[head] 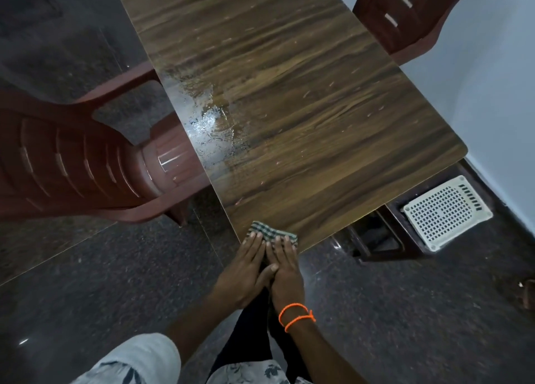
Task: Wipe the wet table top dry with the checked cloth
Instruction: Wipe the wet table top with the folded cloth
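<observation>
Both hands sit side by side at the near corner of the table (289, 100), the left hand (246, 268) and right hand (282, 268) laid with straight, flat fingers on the cloth (270, 233), pressing it down rather than gripping it. An orange cord (295, 315) circles the right wrist. Folded small, the cloth is soft, woven and checked in dark and pale squares, and it lies right at the table's near edge.

Farther up the table, along its left edge, a puddle (212, 123) shines, with droplets scattered around it. None of that looks wiped yet, so the job seems barely begun.

Judging from this, a hard push toward the left edge could drive water off onto the chair (72, 157) or the polished stone floor (86, 282), leaving it slippery. So small a folded pad may also soak through and only smear.

Smooth, glossy wood-grain laminate with rounded corners covers the table; the chair is ribbed brown plastic.
</observation>
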`<state>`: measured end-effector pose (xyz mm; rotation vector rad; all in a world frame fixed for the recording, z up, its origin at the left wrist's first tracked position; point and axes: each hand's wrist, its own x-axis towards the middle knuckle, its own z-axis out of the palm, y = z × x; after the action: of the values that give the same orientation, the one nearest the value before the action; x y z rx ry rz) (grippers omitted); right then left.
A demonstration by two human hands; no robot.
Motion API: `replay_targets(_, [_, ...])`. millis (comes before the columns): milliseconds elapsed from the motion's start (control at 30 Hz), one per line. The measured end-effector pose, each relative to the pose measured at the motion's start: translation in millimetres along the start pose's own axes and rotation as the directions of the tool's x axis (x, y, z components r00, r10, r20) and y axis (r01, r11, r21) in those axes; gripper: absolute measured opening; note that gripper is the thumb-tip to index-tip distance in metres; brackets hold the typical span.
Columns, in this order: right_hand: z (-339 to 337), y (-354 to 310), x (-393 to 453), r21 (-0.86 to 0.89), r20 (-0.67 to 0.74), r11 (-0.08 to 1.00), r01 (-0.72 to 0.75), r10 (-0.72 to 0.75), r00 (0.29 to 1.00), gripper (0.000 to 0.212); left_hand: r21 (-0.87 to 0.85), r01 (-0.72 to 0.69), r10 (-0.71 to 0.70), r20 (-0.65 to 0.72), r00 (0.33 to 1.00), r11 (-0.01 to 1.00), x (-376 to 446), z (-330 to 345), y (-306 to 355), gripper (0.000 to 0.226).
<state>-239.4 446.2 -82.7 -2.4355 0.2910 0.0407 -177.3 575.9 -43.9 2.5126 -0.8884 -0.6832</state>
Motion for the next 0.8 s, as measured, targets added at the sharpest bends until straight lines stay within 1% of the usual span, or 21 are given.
replay_targets(100, [-9.4, 15.7, -21.3, -0.044, 0.067, 0.993, 0.106, -0.103, 0.992, 0.061, 0.018, 0.016, -0.017, 0.046, 0.999, 1.0, -21.2, 16.3, 10.7, 0.083])
replay_targets(133, [-14.3, 20.0, -26.6, -0.048, 0.08, 0.992, 0.117, -0.113, 0.99, 0.062, 0.027, 0.02, -0.022, 0.064, 0.998, 0.999, -26.1, 21.9, 16.4, 0.084])
replay_targets(200, [-24.3, 26.8, -29.7, -0.06, 0.067, 0.991, 0.116, -0.112, 0.991, 0.055, 0.028, 0.045, -0.047, 0.086, 0.995, 0.999, -27.6, 28.6, 27.3, 0.087])
replay_targets(333, [-31.2, 26.2, -9.0, -0.031, -0.001, 0.995, 0.096, -0.096, 0.995, 0.049, -0.014, 0.078, -0.077, 0.055, 0.995, 0.997, -9.0, 28.5, 32.3, 0.09])
replay_targets(433, [-21.8, 16.5, 15.4, 0.002, -0.027, 0.995, 0.095, -0.095, 0.995, 0.053, 0.001, 0.068, -0.068, 0.002, 0.998, 0.998, 5.6, 14.8, 18.7, 0.092])
replay_targets(467, [-17.5, 12.5, 23.7, -0.004, -0.024, 0.995, 0.096, -0.097, 0.995, 0.051, 0.01, 0.068, -0.067, -0.017, 0.998, 0.998, 9.0, 9.2, 11.4, 0.094])
replay_targets(567, [-3.2, 0.9, 39.6, -0.045, 0.042, 0.99, 0.134, -0.132, 0.99, 0.05, 0.019, 0.082, -0.081, -0.051, 0.995, 0.996, 9.7, -4.0, -13.4, 0.095])
replay_targets(667, [9.0, -7.3, 38.3, -0.079, 0.095, 0.978, 0.195, -0.188, 0.978, 0.052, 0.047, 0.079, -0.076, -0.067, 0.995, 0.996, -7.6, -4.0, -29.1, 0.086])
replay_targets(733, [13.9, -5.9, 24.9, -0.093, 0.128, 0.968, 0.232, -0.22, 0.967, 0.053, 0.044, 0.079, -0.076, -0.071, 0.995, 0.996, -23.0, 3.3, -28.6, 0.081])
replay_targets(800, [13.8, 0.5, 10.0, -0.101, 0.157, 0.957, 0.271, -0.253, 0.955, 0.061, 0.027, 0.088, -0.085, -0.08, 0.993, 0.996, -35.3, 15.6, -20.7, 0.079])
